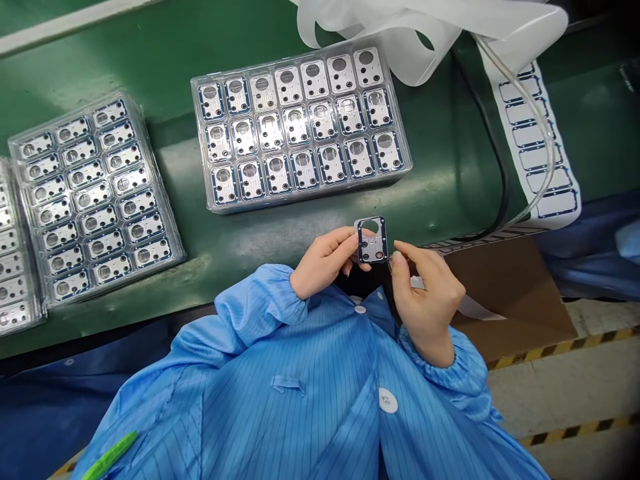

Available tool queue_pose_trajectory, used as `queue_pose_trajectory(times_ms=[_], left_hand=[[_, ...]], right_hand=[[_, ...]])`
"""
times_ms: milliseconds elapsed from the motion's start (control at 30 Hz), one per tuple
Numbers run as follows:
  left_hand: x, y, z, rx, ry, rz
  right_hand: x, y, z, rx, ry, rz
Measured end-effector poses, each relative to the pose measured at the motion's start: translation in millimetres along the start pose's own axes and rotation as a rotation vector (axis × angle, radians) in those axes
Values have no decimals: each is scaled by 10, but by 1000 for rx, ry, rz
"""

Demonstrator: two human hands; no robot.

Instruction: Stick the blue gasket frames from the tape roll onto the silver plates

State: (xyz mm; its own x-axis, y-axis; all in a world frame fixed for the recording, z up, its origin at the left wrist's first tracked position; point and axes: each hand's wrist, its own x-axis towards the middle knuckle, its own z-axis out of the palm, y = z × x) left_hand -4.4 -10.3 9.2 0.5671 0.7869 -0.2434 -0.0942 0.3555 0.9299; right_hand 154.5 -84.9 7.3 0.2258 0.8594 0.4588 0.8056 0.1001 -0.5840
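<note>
My left hand (327, 260) grips a small metal plate (371, 241) by its left edge, thumb on top and fingers beneath. The plate is silver with a dark blue border, a large round opening at its upper end and smaller holes lower down. Just right of the plate, my right hand (425, 287) is closed in a pinch, thumb against forefinger. Whatever those fingertips hold, if anything, is too small to make out. Beyond both hands lies a clear plastic tray (310, 193) with rows of similar plates, many edged in blue.
More plate-filled trays (167, 250) stand at left on the green bench (175, 160). At right, a white backing strip (515, 127) carries blue frame-shaped outlines, beside a black cable (495, 147) and clear tube (547, 133). A cardboard box (520, 287) sits below the bench edge.
</note>
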Motion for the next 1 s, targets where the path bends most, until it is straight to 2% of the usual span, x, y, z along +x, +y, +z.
queue_pose_trajectory(times_ms=[167, 300, 467, 733, 1000], left_hand=[[-4, 1, -18, 19, -27, -4], [-8, 20, -36, 26, -70, -3], [-10, 28, -42, 38, -110, -14], [-33, 37, -7, -44, -57, -57], [-28, -36, -17, 56, -81, -41]], right_hand=[[78, 37, -33, 352, -174, 298], [128, 64, 6, 516, -233, 423], [169, 29, 67, 555, -164, 460], [140, 7, 88, 520, -107, 461], [91, 22, 106, 524, -110, 455]])
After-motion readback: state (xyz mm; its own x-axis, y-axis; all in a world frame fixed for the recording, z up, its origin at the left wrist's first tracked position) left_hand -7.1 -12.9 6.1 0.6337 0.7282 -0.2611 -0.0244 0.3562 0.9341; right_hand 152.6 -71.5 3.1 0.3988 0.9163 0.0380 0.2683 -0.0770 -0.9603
